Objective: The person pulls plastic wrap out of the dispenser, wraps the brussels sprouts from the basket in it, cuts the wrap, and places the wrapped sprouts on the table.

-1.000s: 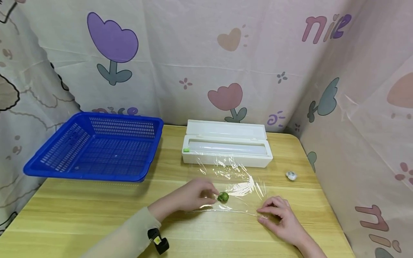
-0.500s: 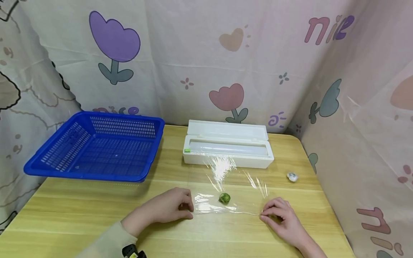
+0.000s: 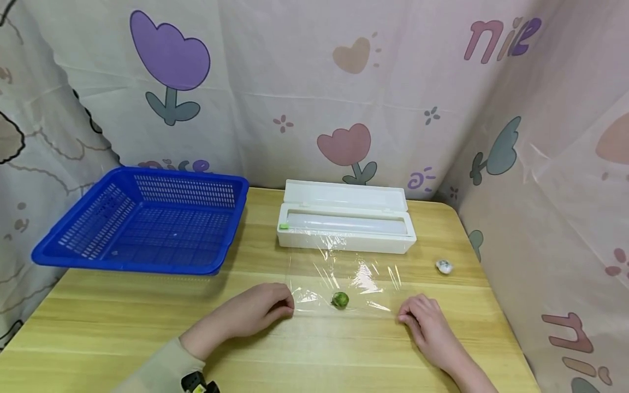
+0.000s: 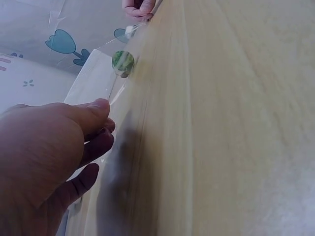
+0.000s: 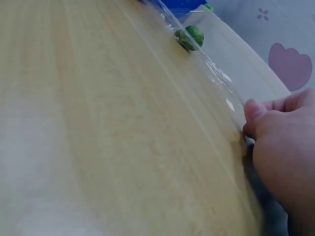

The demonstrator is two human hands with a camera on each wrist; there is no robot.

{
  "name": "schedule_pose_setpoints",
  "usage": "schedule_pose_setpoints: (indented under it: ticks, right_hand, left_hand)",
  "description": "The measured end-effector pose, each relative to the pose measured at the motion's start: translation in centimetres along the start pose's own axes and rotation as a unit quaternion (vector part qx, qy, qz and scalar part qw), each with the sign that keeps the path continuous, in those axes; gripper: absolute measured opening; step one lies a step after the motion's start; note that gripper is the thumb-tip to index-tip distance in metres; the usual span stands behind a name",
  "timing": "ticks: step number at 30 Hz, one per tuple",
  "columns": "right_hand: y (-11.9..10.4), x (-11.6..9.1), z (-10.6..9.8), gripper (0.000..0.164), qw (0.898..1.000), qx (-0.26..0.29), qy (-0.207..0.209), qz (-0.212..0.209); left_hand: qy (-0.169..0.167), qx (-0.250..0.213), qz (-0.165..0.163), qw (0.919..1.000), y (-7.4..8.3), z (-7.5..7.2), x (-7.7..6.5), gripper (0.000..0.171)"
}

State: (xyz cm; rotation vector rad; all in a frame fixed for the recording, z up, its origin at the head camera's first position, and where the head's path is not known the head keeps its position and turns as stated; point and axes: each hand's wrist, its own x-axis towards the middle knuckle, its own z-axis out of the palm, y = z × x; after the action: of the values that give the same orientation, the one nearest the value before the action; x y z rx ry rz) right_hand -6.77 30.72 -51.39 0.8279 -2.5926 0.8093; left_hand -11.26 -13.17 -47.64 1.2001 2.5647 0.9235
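A sheet of clear cling film (image 3: 363, 278) stretches toward me from a white dispenser box (image 3: 346, 243). My left hand (image 3: 257, 310) pinches the film's near left corner between thumb and fingers. At the near right corner, my right hand (image 3: 429, 330) pinches the same edge; its thumb and forefinger meet on it in the right wrist view. Between the hands, close to the film's near edge, is a small green Brussels sprout (image 3: 340, 300). In the left wrist view the sprout (image 4: 123, 63) shows beyond my fingertips. I cannot tell whether it touches the film.
The box's lid (image 3: 344, 195) stands raised, with the film roll (image 3: 346, 223) inside. A blue plastic basket (image 3: 223, 256) stands at the left. A small whitish wrapped lump (image 3: 444, 266) lies at the right on the wooden table (image 3: 314, 355). Printed curtains (image 3: 275, 65) enclose the table.
My left hand has left the sprout and moved left to the film's corner, which it now pinches. The film's near edge has shifted slightly away from me and looks straighter.
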Motion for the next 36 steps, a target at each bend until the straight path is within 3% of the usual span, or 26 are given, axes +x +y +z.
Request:
schedule_pose_setpoints:
  ticks: [6,8,11,21,27,36]
  right_hand:
    - [0.2,0.9,0.0,0.009,0.999,0.024,0.031,0.005]
    - [0.2,1.2,0.0,0.009,0.999,0.038,0.038,0.006]
    - [0.1,1.5,0.0,0.026,0.997,0.057,0.051,0.014]
    - [0.5,2.3,0.5,0.017,0.994,0.052,0.066,0.076]
    - [0.5,2.9,0.9,0.011,0.991,0.039,0.065,0.113]
    - [0.3,3.7,1.6,0.024,0.986,0.026,0.099,0.131]
  left_hand:
    - [0.020,-0.024,-0.008,0.9995,-0.2,-0.2,0.2,0.005]
    - [0.028,-0.034,-0.012,0.9990,-0.2,-0.3,0.4,0.005]
    - [0.036,-0.046,-0.025,0.9980,-0.3,-0.5,0.6,0.006]
    - [0.082,-0.083,-0.064,0.9911,-1.2,0.0,1.8,0.005]
    - [0.102,-0.061,-0.083,0.9894,-1.7,0.5,2.1,0.004]
    - [0.115,0.002,-0.079,0.9902,-2.2,0.9,2.3,0.004]
